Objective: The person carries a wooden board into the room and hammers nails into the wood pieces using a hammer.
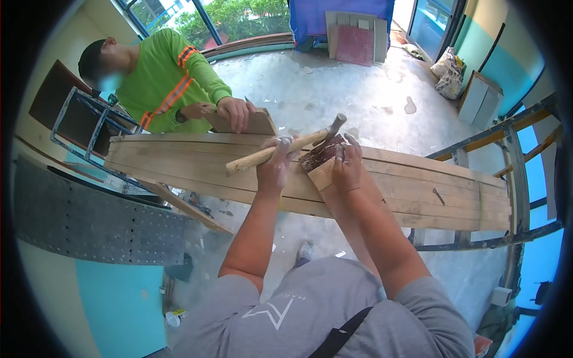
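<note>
My left hand (276, 166) is closed around the wooden handle of a hammer (250, 160). The hammer's metal head (338, 123) points up to the right, close above a wooden board (362, 206). That board slants down toward my body, its far end stained dark reddish-brown. My right hand (348, 167) grips the board near that end, fingers over its edge. Beneath both hands runs a long bench of planks (418, 191). A small nail-like piece (439, 196) lies on the planks to the right.
Across the bench at left, a person in a green shirt (173, 83) holds a flat board (256, 123) upright on the planks. Metal frames stand at the left (89, 128) and right (518, 173). Panels (357, 45) lean at the back, and sacks (447, 74) sit by the right wall.
</note>
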The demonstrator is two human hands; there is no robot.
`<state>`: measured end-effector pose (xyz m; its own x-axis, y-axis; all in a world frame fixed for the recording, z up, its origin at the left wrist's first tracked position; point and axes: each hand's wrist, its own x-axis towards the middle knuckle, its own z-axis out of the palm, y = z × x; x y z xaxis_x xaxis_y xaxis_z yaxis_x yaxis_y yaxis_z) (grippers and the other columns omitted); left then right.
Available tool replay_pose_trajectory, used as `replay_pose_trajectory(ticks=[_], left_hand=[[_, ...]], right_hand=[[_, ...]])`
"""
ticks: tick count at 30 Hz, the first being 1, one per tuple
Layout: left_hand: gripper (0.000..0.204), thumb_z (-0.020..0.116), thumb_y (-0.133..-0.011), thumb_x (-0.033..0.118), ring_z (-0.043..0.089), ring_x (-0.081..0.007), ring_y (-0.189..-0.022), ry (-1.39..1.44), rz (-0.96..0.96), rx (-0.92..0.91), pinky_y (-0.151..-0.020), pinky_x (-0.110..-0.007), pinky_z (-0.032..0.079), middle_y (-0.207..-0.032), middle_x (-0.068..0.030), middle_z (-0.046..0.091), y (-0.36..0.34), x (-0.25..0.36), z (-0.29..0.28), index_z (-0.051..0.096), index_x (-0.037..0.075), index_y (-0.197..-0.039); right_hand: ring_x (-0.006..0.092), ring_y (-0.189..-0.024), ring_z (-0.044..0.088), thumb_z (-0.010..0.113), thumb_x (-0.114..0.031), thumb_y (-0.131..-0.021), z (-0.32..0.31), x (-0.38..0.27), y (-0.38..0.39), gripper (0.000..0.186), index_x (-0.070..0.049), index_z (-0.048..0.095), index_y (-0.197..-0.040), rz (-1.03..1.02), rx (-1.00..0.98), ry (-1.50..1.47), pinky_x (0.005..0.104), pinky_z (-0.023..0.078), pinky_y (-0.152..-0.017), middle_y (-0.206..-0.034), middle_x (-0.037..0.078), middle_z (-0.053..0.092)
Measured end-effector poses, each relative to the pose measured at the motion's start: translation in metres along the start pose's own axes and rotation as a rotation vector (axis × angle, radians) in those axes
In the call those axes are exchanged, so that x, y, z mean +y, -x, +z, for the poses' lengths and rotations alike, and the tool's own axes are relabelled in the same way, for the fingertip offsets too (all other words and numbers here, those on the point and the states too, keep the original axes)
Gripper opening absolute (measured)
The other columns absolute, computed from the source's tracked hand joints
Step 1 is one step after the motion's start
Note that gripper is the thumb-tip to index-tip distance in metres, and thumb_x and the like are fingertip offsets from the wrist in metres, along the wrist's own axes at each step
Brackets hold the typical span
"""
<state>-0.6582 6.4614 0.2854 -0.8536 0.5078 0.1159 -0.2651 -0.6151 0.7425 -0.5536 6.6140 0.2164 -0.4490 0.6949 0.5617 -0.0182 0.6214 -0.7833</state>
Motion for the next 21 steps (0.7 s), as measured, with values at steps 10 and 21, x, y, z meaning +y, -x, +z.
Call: replay_pose_trajectory(ticks=[10,21], left_hand=[[0.022,0.07,-0.093,0.002,0.059,-0.0212,-0.12,-0.723,-0.031,-0.379,-0.103,-0.04,0.054,-0.122,-0.0048,0.056,0.032,0.02,-0.039,0.065,0.009,-0.113],[0.047,0.06,-0.092,0.001,0.069,-0.0305,-0.104,-0.187,-0.706,-0.533,-0.093,-0.046,0.056,-0.117,-0.0194,0.066,0.047,0.035,-0.016,0.052,0.005,-0.138]], right_hand=[[0.0414,-0.099,0.054,0.056,-0.012,-0.095,0.001,-0.001,-0.004,0.011,-0.002,0.059,-0.09,0.029,-0.042,0.136,0.0496,0.041,-0.089,-0.1,0.02,0.061],[0.0356,-0.114,0.056,0.054,-0.016,-0.094,0.002,0.004,-0.004,0.017,-0.005,0.06,-0.106,0.147,-0.223,0.245,0.0547,0.029,-0.111,-0.112,0.016,0.065]])
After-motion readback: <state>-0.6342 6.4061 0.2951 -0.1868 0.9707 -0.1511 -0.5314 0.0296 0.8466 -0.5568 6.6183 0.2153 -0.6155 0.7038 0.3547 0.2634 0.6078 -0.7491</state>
